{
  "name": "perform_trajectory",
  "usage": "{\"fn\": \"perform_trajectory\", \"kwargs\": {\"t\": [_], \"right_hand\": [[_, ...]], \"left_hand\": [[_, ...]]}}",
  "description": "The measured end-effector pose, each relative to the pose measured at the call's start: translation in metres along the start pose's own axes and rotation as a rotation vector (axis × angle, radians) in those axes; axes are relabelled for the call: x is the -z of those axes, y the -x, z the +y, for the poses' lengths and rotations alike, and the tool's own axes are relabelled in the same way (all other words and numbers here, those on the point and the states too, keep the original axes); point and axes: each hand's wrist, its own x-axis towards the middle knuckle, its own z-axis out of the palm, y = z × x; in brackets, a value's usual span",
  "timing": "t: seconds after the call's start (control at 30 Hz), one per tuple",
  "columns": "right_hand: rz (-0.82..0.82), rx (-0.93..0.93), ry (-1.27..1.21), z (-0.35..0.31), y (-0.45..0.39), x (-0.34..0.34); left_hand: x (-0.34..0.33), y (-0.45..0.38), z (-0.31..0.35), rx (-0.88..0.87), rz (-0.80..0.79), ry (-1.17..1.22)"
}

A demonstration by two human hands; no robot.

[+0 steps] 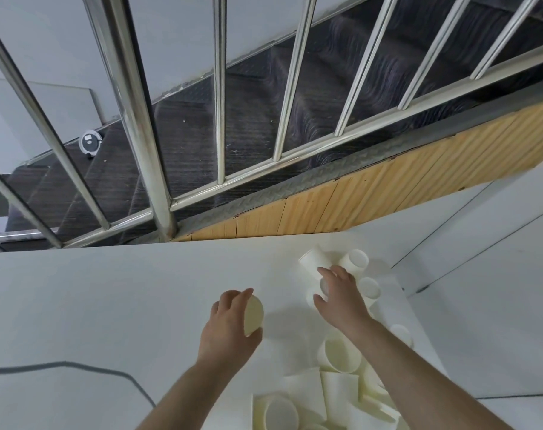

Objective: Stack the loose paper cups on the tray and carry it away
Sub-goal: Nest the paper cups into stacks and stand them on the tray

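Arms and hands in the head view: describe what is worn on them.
Nothing is worn that shows. The left hand and right hand are bare, with no gloves, rings, watch or bands visible. Both forearms are bare to the bottom edge of the picture; no sleeves appear.
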Motion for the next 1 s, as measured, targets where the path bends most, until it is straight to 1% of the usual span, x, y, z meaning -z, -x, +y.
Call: {"fn": "perform_trajectory", "kwargs": {"t": [0.07, 0.13, 0.4, 0.47, 0.5, 0.53, 0.57, 0.6, 0.63, 0.67, 0.7, 0.77, 0.83, 0.87, 0.9, 1.0], "right_hand": [[-0.089, -0.033, 0.145, 0.006, -0.001, 0.000], [-0.108, -0.040, 0.187, 0.009, -0.003, -0.001], [-0.110, -0.027, 0.126, 0.008, -0.012, -0.009], [-0.067, -0.007, 0.055, 0.002, -0.011, -0.007], [-0.029, -0.024, -0.051, -0.003, -0.010, -0.005], [0.001, -0.074, -0.234, -0.009, -0.008, -0.002], [-0.002, -0.153, -0.485, -0.018, -0.005, 0.003], [-0.058, -0.236, -0.763, -0.028, -0.002, 0.008], [-0.147, -0.303, -1.003, -0.038, 0.002, 0.011], [-0.238, -0.342, -1.171, -0.046, 0.006, 0.015], [-0.319, -0.362, -1.281, -0.051, 0.009, 0.017], [-0.425, -0.362, -1.391, -0.057, 0.014, 0.018], [-0.456, -0.362, -1.421, -0.058, 0.017, 0.015], [-0.435, -0.351, -1.384, -0.058, 0.019, 0.013], [-0.379, -0.314, -1.284, -0.058, 0.020, 0.010], [-0.078, -0.080, -0.834, -0.056, 0.029, 0.002]], "left_hand": [[-0.005, 0.002, -0.007, 0.014, -0.044, -0.079], [-0.010, 0.002, -0.011, 0.006, -0.066, -0.125], [-0.020, -0.002, -0.019, -0.002, -0.094, -0.156], [-0.018, -0.003, -0.018, -0.005, -0.075, -0.150], [-0.017, -0.003, -0.016, -0.017, -0.053, -0.125], [-0.015, -0.004, -0.013, -0.031, -0.026, -0.074], [-0.012, -0.004, -0.009, -0.043, 0.000, -0.001], [-0.009, -0.005, -0.005, -0.056, 0.027, 0.081], [-0.006, -0.006, -0.001, -0.073, 0.054, 0.155], [-0.003, -0.007, 0.003, -0.091, 0.076, 0.219], [0.000, -0.007, 0.007, -0.105, 0.092, 0.275], [0.004, -0.007, 0.012, -0.128, 0.109, 0.352], [0.006, -0.005, 0.016, -0.134, 0.125, 0.374], [0.006, -0.004, 0.017, -0.134, 0.138, 0.368], [0.005, -0.003, 0.016, -0.134, 0.153, 0.356], [0.002, -0.001, 0.015, -0.133, 0.152, 0.267]]}}
